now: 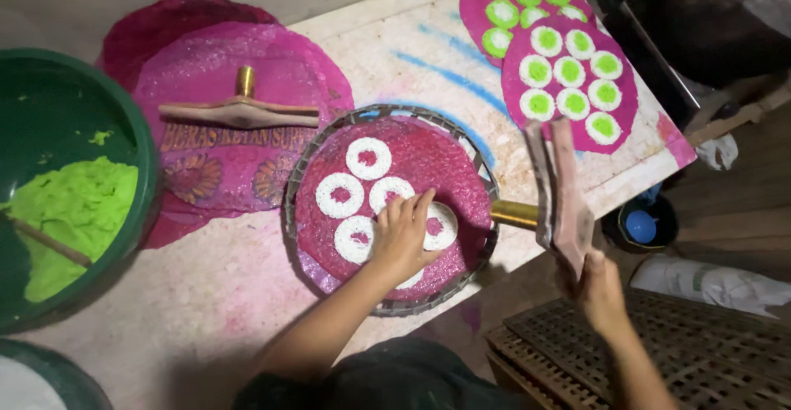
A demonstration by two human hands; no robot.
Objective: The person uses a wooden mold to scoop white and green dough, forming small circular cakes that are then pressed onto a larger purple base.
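A round woven tray (298, 181) holds a pink sheet (437, 161) with several white dough rings (368, 159) on it, their centres showing pink. My left hand (404, 233) lies flat on the sheet, fingertips touching the rings nearest me, one ring (443, 227) partly under it. My right hand (599, 290) hangs off the table's right edge, gripping the wooden handles of a press tool (564, 187). The tool's brass barrel (512, 213) points at the tray's rim.
A second wooden press (239, 112) lies on stacked pink sheets at the left. A green bowl (136, 121) holds bright green dough (78, 212). Two pink sheets (626, 89) of green-centred rings sit at the far right. Lattice trays (659, 352) and a blue cup (642, 225) are on the floor.
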